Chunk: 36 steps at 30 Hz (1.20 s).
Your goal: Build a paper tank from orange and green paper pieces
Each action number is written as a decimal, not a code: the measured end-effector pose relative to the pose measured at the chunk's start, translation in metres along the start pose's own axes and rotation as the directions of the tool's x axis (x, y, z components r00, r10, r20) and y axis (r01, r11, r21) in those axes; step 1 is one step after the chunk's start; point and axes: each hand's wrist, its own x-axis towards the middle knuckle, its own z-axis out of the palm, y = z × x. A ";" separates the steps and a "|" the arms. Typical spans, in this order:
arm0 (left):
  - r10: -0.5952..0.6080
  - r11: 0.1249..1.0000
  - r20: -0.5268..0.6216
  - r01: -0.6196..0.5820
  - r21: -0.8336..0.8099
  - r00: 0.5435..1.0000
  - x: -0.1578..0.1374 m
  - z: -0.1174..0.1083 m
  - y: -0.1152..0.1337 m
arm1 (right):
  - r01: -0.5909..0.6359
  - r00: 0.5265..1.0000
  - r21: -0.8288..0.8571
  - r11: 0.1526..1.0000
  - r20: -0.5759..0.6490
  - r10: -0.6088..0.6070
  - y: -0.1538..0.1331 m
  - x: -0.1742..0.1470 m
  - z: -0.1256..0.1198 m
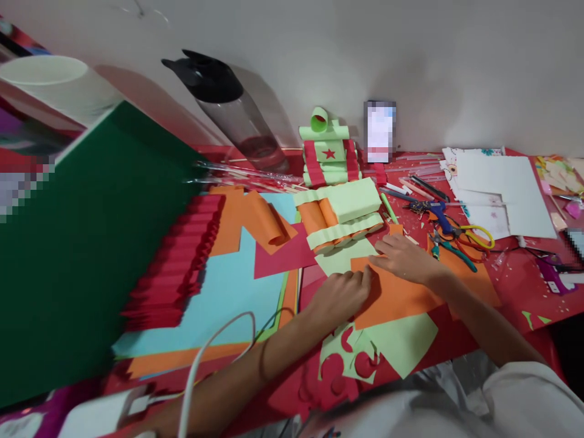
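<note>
The orange paper sheet lies right of the frame's lower centre, its long axis seeming to run left to right, though the right forearm hides where it ends. It looks light, flexible and easily creased, best held by its edges. The left hand has curled fingers, its index reaching the sheet's upper left; the right hand spreads loosely over the top edge. Whether either pinches paper cannot be told. Above sits the green-and-orange paper-roll model; at right, the blue glue gun.
</note>
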 end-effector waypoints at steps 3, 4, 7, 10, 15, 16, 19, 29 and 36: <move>-0.076 0.997 0.002 0.076 -0.027 0.997 0.002 -0.002 0.010 | 0.034 0.999 -0.009 0.999 0.036 -0.034 0.001 0.001 -0.003; -0.090 0.996 0.006 0.090 -0.029 0.996 0.002 -0.002 0.013 | 0.038 0.998 -0.010 0.999 0.051 -0.037 0.000 0.001 -0.004; -0.095 0.995 0.015 0.095 -0.015 0.995 0.001 0.002 0.016 | 0.035 0.993 0.010 0.999 0.108 -0.036 0.000 0.002 -0.005; -0.098 0.995 0.009 0.098 -0.009 0.995 -0.001 0.005 0.016 | 0.004 0.983 0.071 0.997 0.183 -0.017 0.001 0.005 -0.010; -0.100 0.995 0.027 0.101 -0.010 0.995 -0.002 0.004 0.014 | -0.045 0.959 0.130 0.991 0.285 0.006 0.002 0.012 -0.019; -0.102 0.995 0.031 0.102 -0.008 0.994 -0.002 0.004 0.013 | -0.042 0.956 0.131 0.990 0.293 0.001 0.001 0.012 -0.020; -0.098 0.995 0.034 0.098 -0.005 0.995 -0.003 0.003 0.013 | -0.039 0.960 0.142 0.989 0.280 -0.002 0.000 0.010 -0.018; -0.072 0.997 -0.111 0.071 -0.008 0.991 -0.004 0.011 0.016 | -0.703 0.706 0.033 0.710 0.147 0.693 0.034 0.030 -0.027; -0.097 0.995 -0.117 0.093 -0.039 0.988 -0.004 0.016 0.018 | -0.749 0.645 -0.019 0.663 0.211 0.734 0.036 0.052 -0.010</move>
